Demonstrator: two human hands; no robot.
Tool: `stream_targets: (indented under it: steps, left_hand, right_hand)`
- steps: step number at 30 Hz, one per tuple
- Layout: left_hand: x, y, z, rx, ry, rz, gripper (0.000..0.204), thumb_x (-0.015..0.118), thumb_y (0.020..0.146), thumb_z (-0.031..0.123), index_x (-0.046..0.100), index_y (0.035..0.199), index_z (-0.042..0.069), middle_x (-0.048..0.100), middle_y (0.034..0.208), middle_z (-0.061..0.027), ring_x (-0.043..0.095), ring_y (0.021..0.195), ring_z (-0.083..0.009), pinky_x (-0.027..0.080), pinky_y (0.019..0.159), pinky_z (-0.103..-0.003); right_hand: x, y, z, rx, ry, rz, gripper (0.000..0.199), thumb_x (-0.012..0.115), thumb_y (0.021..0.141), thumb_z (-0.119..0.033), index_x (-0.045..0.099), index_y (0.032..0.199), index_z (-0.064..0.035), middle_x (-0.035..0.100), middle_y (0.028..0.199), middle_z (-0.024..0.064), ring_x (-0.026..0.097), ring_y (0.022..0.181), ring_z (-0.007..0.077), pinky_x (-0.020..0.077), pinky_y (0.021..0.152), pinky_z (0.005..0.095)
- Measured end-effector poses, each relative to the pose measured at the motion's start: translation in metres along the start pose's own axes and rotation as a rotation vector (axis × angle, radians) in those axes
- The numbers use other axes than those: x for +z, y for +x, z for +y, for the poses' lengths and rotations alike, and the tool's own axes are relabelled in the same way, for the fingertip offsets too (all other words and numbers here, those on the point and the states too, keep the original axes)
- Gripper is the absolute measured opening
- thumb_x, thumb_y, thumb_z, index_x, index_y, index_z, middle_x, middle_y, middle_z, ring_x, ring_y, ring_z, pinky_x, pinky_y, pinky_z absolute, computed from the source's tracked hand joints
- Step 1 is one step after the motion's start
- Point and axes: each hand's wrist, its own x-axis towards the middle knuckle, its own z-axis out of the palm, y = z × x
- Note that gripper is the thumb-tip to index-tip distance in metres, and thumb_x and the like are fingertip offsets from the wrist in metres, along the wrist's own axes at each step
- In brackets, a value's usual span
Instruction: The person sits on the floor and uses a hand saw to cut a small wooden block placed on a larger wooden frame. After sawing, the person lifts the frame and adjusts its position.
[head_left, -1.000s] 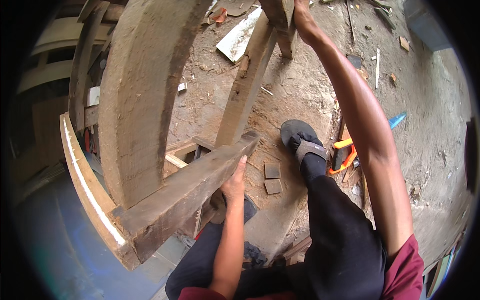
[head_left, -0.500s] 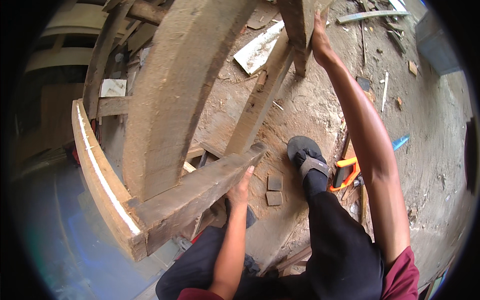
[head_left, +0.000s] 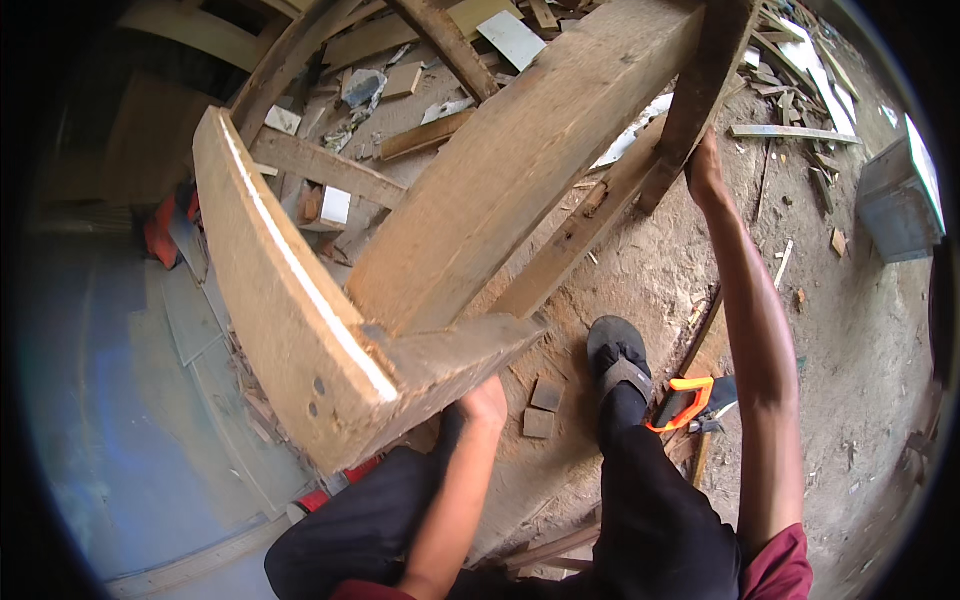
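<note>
A heavy wooden frame (head_left: 520,165) hangs tilted before me, built of thick beams joined by crosspieces. Along its left side runs a curved board (head_left: 265,290) with a white line on its edge and two dark spots near the near end. My left hand (head_left: 485,402) grips the near crosspiece (head_left: 440,360) from below; its fingertips are hidden behind the wood. At the far end, my right hand (head_left: 706,175) holds the dark crosspiece (head_left: 700,95), its fingers partly covered. A thinner beam (head_left: 575,235) with a notch joins the two crosspieces.
An orange-handled saw (head_left: 690,400) lies right of my sandalled foot (head_left: 618,360). Two small square blocks (head_left: 540,422) rest on the dusty ground. Wood scraps (head_left: 405,80) litter the far side. A grey bin (head_left: 900,195) stands at right, and a glossy sheet (head_left: 150,400) at left.
The wooden frame has turned, its far end swinging right and its curved board now showing more of its outer face. Both hands keep their hold. The view has shifted too.
</note>
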Motion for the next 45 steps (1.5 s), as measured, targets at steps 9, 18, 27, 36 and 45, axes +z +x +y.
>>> stream_targets:
  steps: [9, 18, 27, 36, 45]
  left_hand:
    - [0.014, -0.014, 0.059, -0.120, 0.111, 0.031, 0.059, 0.033, 0.101, 0.046, 0.029, 0.150, 0.013, 0.031, 0.154, -0.0087, 0.031, 0.140, -0.0267, 0.024, 0.114, -0.048]
    - [0.062, -0.040, 0.220, 0.230, -0.163, 0.011, 0.033, 0.047, 0.098, 0.034, 0.053, 0.117, 0.007, 0.056, 0.117, -0.0057, 0.050, 0.115, -0.0197, 0.037, 0.103, -0.041]
    - [0.097, -0.147, 0.420, 0.845, -0.094, -0.188, 0.026, 0.055, 0.092, 0.020, 0.055, 0.112, 0.003, 0.061, 0.104, -0.0088, 0.057, 0.098, -0.0213, 0.045, 0.091, -0.043]
    - [-0.002, -0.206, 0.428, 0.847, 0.024, -0.268, 0.017, 0.058, 0.091, 0.019, 0.061, 0.101, 0.006, 0.064, 0.094, -0.0054, 0.060, 0.088, -0.0167, 0.048, 0.079, -0.036]
    - [-0.017, -0.203, 0.373, 0.683, -0.018, -0.239, 0.019, 0.057, 0.092, 0.020, 0.062, 0.102, 0.005, 0.063, 0.090, -0.0047, 0.059, 0.084, -0.0142, 0.048, 0.075, -0.031]
  right_hand:
    - [0.020, 0.018, -0.162, 0.076, 0.062, -0.140, 0.080, 0.022, 0.097, -0.068, 0.042, 0.144, -0.0054, 0.055, 0.137, 0.0107, 0.051, 0.123, 0.0237, 0.0344, 0.106, 0.0429]
    - [0.171, -0.077, -0.381, -0.540, -0.412, -0.205, 0.056, 0.055, 0.095, -0.052, 0.059, 0.117, -0.0014, 0.064, 0.097, 0.0118, 0.060, 0.088, 0.0195, 0.0488, 0.075, 0.0352]
    - [0.378, -0.251, -0.275, -0.510, -1.314, -0.500, 0.111, 0.065, 0.066, -0.080, 0.045, 0.137, 0.0036, 0.051, 0.138, 0.0211, 0.051, 0.128, 0.0331, 0.0458, 0.101, 0.0476]
    - [0.359, -0.265, -0.248, -0.556, -1.471, -0.442, 0.065, 0.067, 0.079, -0.059, 0.070, 0.103, 0.0017, 0.070, 0.104, 0.0209, 0.070, 0.095, 0.0323, 0.0567, 0.082, 0.0425]
    - [0.338, -0.284, -0.264, -0.563, -1.489, -0.372, 0.073, 0.068, 0.076, -0.066, 0.069, 0.101, 0.0027, 0.069, 0.106, 0.0216, 0.067, 0.101, 0.0348, 0.0533, 0.084, 0.0440]
